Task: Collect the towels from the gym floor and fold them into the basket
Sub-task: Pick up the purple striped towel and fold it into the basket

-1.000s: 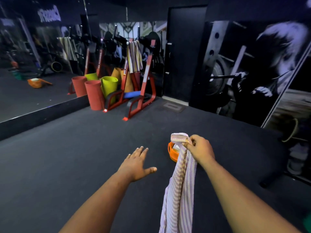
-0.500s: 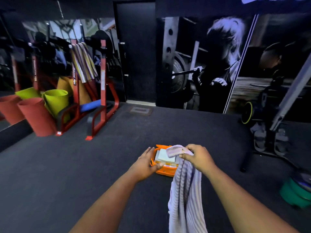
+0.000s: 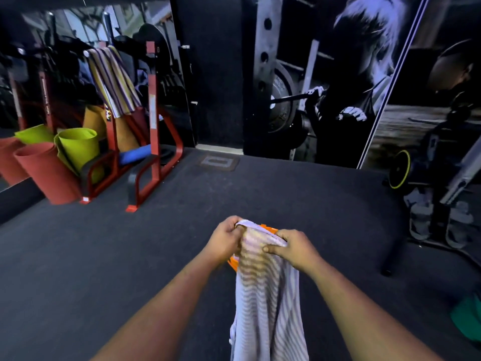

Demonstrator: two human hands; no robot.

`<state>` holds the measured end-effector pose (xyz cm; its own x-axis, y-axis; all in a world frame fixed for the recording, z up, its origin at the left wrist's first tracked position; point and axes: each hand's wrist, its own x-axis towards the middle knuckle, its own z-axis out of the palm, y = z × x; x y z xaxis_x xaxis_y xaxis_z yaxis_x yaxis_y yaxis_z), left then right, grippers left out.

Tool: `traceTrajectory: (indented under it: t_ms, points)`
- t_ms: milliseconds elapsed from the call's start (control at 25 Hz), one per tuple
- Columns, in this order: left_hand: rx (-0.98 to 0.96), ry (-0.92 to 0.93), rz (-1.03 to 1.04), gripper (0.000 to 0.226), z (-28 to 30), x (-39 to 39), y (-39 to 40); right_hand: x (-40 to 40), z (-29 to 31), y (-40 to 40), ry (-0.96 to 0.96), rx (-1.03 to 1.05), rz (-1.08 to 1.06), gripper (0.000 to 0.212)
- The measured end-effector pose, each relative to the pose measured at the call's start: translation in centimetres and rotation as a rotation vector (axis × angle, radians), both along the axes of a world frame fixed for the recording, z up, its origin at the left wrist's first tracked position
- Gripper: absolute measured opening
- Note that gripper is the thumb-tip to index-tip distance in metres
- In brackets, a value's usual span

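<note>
A pale striped towel [image 3: 265, 295] hangs down in front of me. My left hand [image 3: 225, 241] grips its top edge on the left, and my right hand [image 3: 295, 247] pinches the same edge on the right. Behind the towel an orange basket [image 3: 268, 227] sits on the dark gym floor; only slivers of its rim show above and to the left of the cloth. Its contents are hidden.
A red rack [image 3: 153, 126] with a striped cloth [image 3: 114, 79] draped on it stands at the back left, beside rolled red [image 3: 46, 175] and green mats [image 3: 78, 149]. A weight bench and dumbbells [image 3: 440, 222] stand at the right. A green object [image 3: 468, 319] lies at the right edge.
My left hand has come across and taken hold of the towel's top edge, which only my right hand held before. The view has turned right and the basket is now hidden behind the towel.
</note>
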<state>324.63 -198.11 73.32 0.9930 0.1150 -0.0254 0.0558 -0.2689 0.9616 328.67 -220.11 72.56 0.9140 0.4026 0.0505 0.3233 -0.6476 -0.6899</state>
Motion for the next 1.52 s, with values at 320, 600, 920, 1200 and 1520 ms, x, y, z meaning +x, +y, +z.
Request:
traceTrajectory:
  t_ms: [320,600,920,1200,1520]
  points:
    - [0.311,-0.137,-0.197,0.016,0.2,7.3,1.3,4.5,1.7,1.7,-0.003,0.116,0.022,0.009]
    - [0.312,-0.048,-0.455,0.025,-4.2,11.1,6.3,6.6,1.4,2.5,0.005,0.337,-0.373,0.017]
    - [0.469,-0.167,-0.346,0.033,0.1,15.1,6.1,6.9,3.4,8.0,-0.037,-0.056,-0.255,0.013]
    - [0.815,0.121,-0.646,0.027,-4.2,13.2,13.0,7.7,7.1,6.6,-0.142,0.334,-0.590,0.015]
    - [-0.245,0.099,-0.399,0.020,1.0,13.0,10.1,6.0,4.7,9.8,-0.052,0.081,-0.423,0.084]
